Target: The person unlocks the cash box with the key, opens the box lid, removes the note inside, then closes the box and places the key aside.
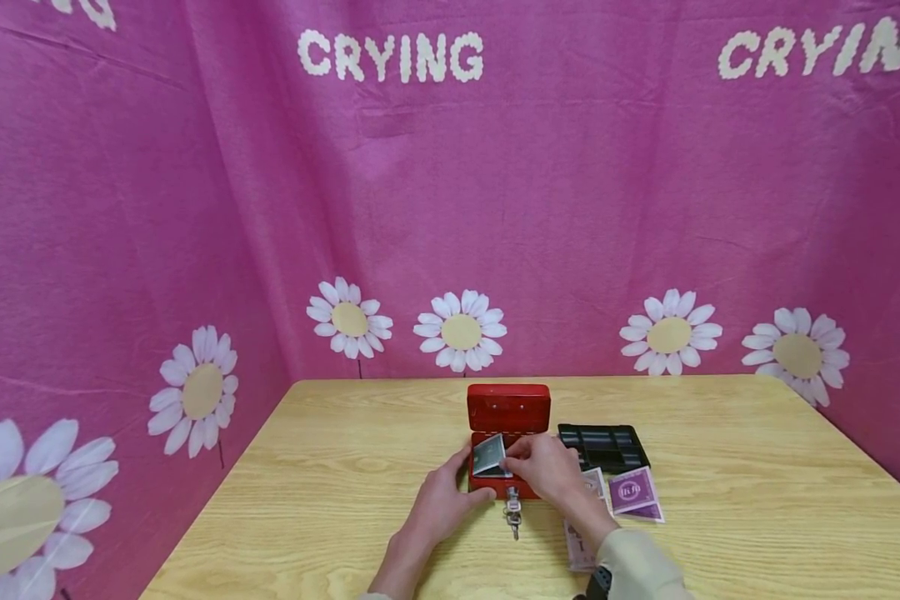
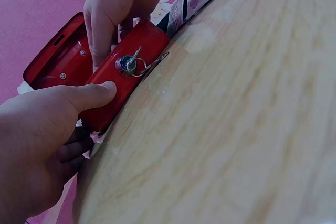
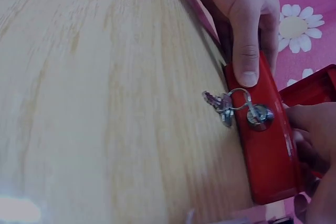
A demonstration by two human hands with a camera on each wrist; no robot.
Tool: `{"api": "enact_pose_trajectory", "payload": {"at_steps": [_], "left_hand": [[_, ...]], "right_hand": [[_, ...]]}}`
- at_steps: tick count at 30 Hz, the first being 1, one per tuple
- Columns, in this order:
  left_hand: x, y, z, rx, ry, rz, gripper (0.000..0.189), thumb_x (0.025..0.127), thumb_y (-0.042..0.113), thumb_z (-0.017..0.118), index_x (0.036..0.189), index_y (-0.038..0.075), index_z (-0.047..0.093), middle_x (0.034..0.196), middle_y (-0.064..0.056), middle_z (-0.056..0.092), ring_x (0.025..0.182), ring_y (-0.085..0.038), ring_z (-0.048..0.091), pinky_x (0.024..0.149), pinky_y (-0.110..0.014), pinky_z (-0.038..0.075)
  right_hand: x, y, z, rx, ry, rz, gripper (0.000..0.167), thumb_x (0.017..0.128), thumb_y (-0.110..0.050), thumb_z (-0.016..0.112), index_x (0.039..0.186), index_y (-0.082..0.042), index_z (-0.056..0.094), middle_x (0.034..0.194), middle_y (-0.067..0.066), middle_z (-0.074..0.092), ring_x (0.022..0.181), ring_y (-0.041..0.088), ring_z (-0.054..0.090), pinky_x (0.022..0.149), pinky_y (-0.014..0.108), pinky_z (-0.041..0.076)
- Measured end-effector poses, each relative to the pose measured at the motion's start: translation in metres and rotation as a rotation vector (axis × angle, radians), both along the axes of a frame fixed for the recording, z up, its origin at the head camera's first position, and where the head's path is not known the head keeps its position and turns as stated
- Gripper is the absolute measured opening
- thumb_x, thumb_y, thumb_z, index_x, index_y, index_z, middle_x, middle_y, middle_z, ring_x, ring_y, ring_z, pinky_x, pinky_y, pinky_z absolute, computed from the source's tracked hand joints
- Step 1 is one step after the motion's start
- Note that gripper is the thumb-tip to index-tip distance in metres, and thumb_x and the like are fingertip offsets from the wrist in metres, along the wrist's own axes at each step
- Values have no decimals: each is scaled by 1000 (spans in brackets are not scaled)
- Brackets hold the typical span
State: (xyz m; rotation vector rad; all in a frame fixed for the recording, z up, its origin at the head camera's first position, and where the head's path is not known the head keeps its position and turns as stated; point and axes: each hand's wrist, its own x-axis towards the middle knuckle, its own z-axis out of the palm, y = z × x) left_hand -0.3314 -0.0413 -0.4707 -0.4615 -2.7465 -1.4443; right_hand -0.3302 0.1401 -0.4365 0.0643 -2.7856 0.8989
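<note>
— As I look in remotely, what lies nearest?
— Paler notes (image 1: pixel 579 542), partly hidden, so I can't count them; then keys (image 1: pixel 514 521), one in the lock, at least one dangling.
— And the grips?
— The left hand (image 1: pixel 438 504) clasps one red box (image 3: pixel 270 153) by its corner. My right hand (image 1: pixel 551 467) pinches a tilted green note (image 1: pixel 487 456) over the box's inside; one or several, I can't tell.
— Which step?
— Handling notes at the box, I'd judge, in or out unclear; next calls for a steady box and a light pinch.
— Farther?
— Two purple notes (image 1: pixel 630 490), overlapping; one black tray (image 1: pixel 603 437); one raised lid (image 1: pixel 508 408).
</note>
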Motion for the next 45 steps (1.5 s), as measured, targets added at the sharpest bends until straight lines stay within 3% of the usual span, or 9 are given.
{"api": "enact_pose_trajectory", "payload": {"at_steps": [6, 17, 26, 31, 34, 38, 45], "left_hand": [[0, 1, 0, -4, -4, 3, 82, 82, 29, 82, 149, 2, 43, 150, -20, 48, 139, -37, 46, 113, -52, 41], [-1, 2, -1, -8, 18, -10, 82, 81, 28, 83, 148, 0, 44, 149, -21, 48, 138, -38, 47, 112, -52, 42], [-2, 4, -1, -18, -6, -1, 83, 82, 31, 82, 150, 4, 42, 151, -18, 47, 139, -36, 45, 113, -52, 41], [-1, 4, -1, -19, 16, -3, 82, 82, 30, 82, 149, 3, 43, 150, -19, 48, 139, -36, 46, 113, -52, 41], [0, 3, -3, -16, 57, -2, 81, 81, 29, 83, 147, 1, 45, 146, -20, 52, 136, -36, 49, 112, -52, 42], [1, 2, -3, -11, 85, -4, 82, 80, 28, 83, 147, 1, 45, 145, -19, 54, 135, -36, 50, 111, -53, 42], [1, 0, -3, 3, 63, -5, 83, 81, 29, 83, 150, 4, 43, 148, -17, 51, 138, -36, 47, 113, -53, 40]], "right_hand": [[-1, -1, -5, -10, 18, -21, 6, 86, -25, 77, 87, -19, 77, 76, -8, 71, 76, 11, 60, 78, 44, 37], [1, 0, -6, -53, 10, -30, 8, 88, -26, 74, 82, -20, 75, 74, -9, 70, 76, 12, 57, 78, 43, 32], [6, 1, -3, -128, 11, -51, 9, 89, -26, 72, 85, -20, 76, 82, -7, 73, 82, 13, 61, 83, 47, 34], [11, 0, 4, -193, 15, -68, 10, 89, -26, 71, 85, -18, 76, 84, -6, 74, 83, 13, 62, 87, 48, 36], [14, 0, 9, -222, 25, -75, 11, 88, -27, 71, 85, -17, 75, 83, -6, 73, 79, 12, 60, 81, 42, 41], [21, 1, 15, -288, 28, -66, 13, 88, -26, 71, 85, -14, 74, 80, -4, 71, 72, 12, 54, 64, 28, 43], [32, 6, 23, -386, 31, -52, 11, 87, -23, 71, 84, -13, 73, 78, 0, 64, 70, 13, 51, 55, 24, 41]]}}
